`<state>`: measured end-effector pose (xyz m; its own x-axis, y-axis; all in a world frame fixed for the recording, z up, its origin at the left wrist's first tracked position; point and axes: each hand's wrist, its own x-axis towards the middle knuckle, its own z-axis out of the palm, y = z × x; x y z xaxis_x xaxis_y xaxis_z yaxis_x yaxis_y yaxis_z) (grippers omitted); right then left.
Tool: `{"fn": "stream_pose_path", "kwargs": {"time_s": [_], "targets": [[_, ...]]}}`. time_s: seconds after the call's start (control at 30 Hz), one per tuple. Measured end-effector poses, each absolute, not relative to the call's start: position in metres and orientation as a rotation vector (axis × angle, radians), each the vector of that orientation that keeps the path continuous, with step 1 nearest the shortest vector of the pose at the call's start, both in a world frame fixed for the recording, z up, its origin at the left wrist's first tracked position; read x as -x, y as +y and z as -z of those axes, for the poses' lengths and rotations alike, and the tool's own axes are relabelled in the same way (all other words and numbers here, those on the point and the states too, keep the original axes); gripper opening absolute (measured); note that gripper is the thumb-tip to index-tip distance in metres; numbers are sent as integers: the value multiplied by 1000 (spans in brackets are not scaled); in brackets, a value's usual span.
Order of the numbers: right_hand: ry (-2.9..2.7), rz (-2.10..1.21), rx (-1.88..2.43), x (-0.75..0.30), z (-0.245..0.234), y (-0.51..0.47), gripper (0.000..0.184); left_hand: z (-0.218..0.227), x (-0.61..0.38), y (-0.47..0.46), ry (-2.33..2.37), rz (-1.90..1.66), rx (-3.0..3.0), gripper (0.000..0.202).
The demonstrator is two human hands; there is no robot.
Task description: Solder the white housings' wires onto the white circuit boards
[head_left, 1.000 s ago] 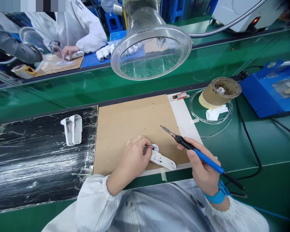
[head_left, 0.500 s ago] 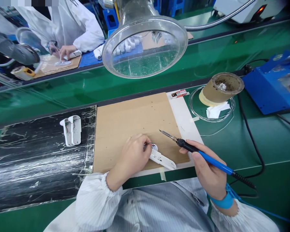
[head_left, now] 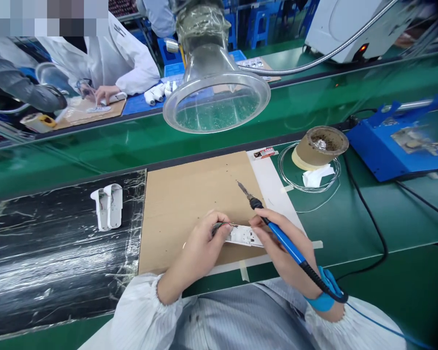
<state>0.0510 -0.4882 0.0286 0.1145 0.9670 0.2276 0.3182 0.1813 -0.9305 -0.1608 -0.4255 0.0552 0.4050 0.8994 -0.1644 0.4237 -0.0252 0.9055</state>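
My left hand (head_left: 200, 240) is closed in a pinch on thin wires at the left end of a small white plastic part (head_left: 244, 236) lying on the cardboard mat (head_left: 190, 204). My right hand (head_left: 277, 245) grips a blue-handled soldering iron (head_left: 277, 231) like a pen, with its fingertips resting on the right end of the white part. The iron's tip points up and away, clear of the part.
A white two-piece casing (head_left: 107, 206) lies on the black sheet (head_left: 51, 253) at the left. A clear fume hood (head_left: 216, 104) hangs over the bench. A brown solder-cleaner pot (head_left: 321, 146), wire coil and blue station (head_left: 397, 146) stand at the right. Another person's hand (head_left: 104, 92) works across the belt.
My right hand moved left onto the white part, swinging the iron's tip upward. The white part turned from slanting to nearly level. The view shifted slightly.
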Motion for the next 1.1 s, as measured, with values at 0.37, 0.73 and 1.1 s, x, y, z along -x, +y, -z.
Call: {"fn": "stream_pose_path", "kwargs": {"time_s": [0.37, 0.73, 1.1], "targets": [[-1710, -704, 1317, -40, -45, -479, 35, -50, 166, -429, 1141, -626, -1509, 28], [-1788, -589, 1350, -28, -58, -478, 30, -53, 170, -435, 1099, -709, -1569, 24], [-1737, -682, 1347, -21, -62, -477, 28, -52, 174, -438, 1078, -736, -1530, 23]]}}
